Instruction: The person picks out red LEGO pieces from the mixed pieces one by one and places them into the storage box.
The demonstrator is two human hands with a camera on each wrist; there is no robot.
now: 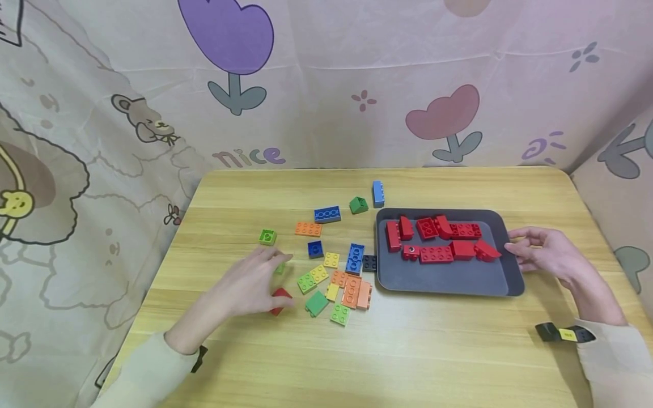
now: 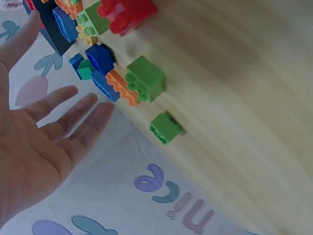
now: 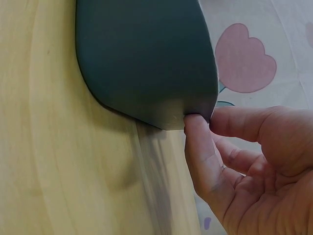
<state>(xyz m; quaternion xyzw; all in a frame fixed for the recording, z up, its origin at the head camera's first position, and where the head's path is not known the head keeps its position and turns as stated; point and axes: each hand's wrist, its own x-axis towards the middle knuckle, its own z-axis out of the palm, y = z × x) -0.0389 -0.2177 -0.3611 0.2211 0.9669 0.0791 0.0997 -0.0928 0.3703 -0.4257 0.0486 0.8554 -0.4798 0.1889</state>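
Note:
My left hand point(image 1: 247, 286) hovers at the left of the loose bricks, thumb and fingers spread apart with nothing between them. Beneath its thumb lies a red brick point(image 1: 282, 293), partly covered in the head view; the left wrist view shows this red brick point(image 2: 127, 14) on the table, apart from the palm. A light green brick point(image 1: 279, 268) peeks out under the fingers, and another light green brick point(image 1: 267, 237) sits just beyond them. With thumb and fingers, my right hand point(image 1: 548, 255) pinches the right rim of a dark grey tray point(image 1: 439, 282). Several red bricks point(image 1: 436, 255) lie inside it.
Orange, yellow, green and blue bricks point(image 1: 354, 259) lie scattered between my left hand and the tray. A black brick point(image 1: 369, 263) is right at the tray's left side. Farther back are a dark green brick point(image 1: 359, 205) and an upright-looking blue brick point(image 1: 378, 194), near the patterned cloth point(image 1: 326, 113).

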